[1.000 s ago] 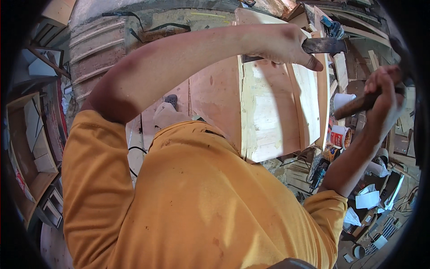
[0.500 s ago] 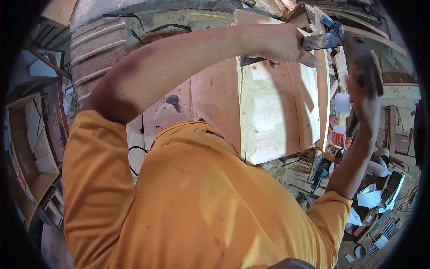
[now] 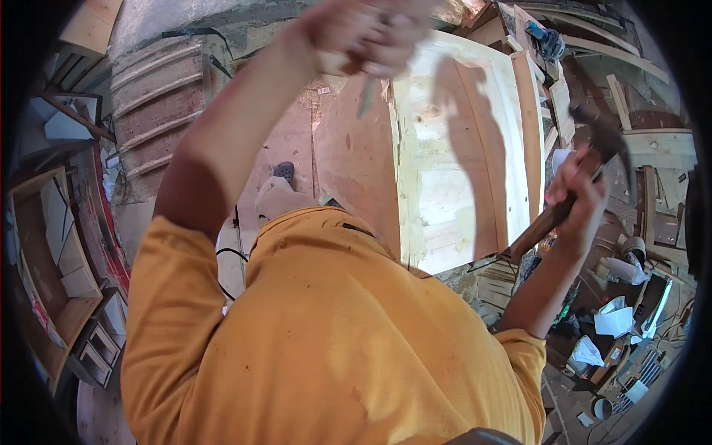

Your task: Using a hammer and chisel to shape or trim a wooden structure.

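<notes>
My right hand (image 3: 582,194) is wrapped round the wooden handle of a hammer (image 3: 547,228), off the right side of a pale wooden panel (image 3: 434,193). The hammer's dark metal head sticks up past my fingers. High over the far left part of the panel, my left hand (image 3: 371,41) is closed and partly blurred by motion. A narrow grey end of a flat metal bar (image 3: 366,98) points down from this fist; most of the bar is hidden by my fingers. Neither tool touches the panel.
A reddish board (image 3: 354,159) adjoins the panel's left side. My shoe (image 3: 284,172) shows beyond my shirt. A blue power tool (image 3: 547,41) lies at the far right among wood offcuts. Open wooden cabinets (image 3: 55,274) stand at the left; a slatted board (image 3: 159,104) lies far left.
My left hand has lifted away from the panel toward the far left, turning the metal bar from sideways to downward. My right hand has lowered slightly, hammer still in it.
</notes>
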Motion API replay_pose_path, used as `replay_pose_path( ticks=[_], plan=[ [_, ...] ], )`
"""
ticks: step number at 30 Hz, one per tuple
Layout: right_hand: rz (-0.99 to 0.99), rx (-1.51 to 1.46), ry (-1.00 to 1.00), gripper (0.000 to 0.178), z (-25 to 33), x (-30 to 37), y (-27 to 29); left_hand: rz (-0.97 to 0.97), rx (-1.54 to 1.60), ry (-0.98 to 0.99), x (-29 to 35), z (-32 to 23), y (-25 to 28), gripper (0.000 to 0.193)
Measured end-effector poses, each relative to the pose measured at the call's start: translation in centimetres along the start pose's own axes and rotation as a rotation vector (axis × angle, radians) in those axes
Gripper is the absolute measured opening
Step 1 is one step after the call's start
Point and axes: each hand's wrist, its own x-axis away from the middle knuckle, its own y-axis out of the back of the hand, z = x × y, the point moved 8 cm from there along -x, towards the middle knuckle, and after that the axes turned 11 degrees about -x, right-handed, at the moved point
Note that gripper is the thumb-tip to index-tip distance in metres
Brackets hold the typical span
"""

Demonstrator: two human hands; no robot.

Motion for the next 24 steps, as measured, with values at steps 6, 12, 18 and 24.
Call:
replay_pose_path(
  ticks=[6,12,18,24],
  plan=[
    [0.096,-0.128,-0.386,0.025,-7.4,8.0,-0.7,-0.751,-0.55,0.083,6.8,4.0,3.9,0.036],
    [0.069,-0.216,-0.538,0.027,-11.0,11.2,-2.4,-0.916,-0.427,0.25,4.1,9.6,5.4,0.043],
    [0.027,-0.248,-0.494,0.027,-12.2,11.6,-2.4,-0.875,-0.25,0.165,4.1,10.5,6.0,0.038],
    [-0.038,-0.248,-0.477,0.028,-12.0,12.1,-2.7,-0.886,-0.417,0.294,4.3,10.3,7.1,0.027]
  ],
)
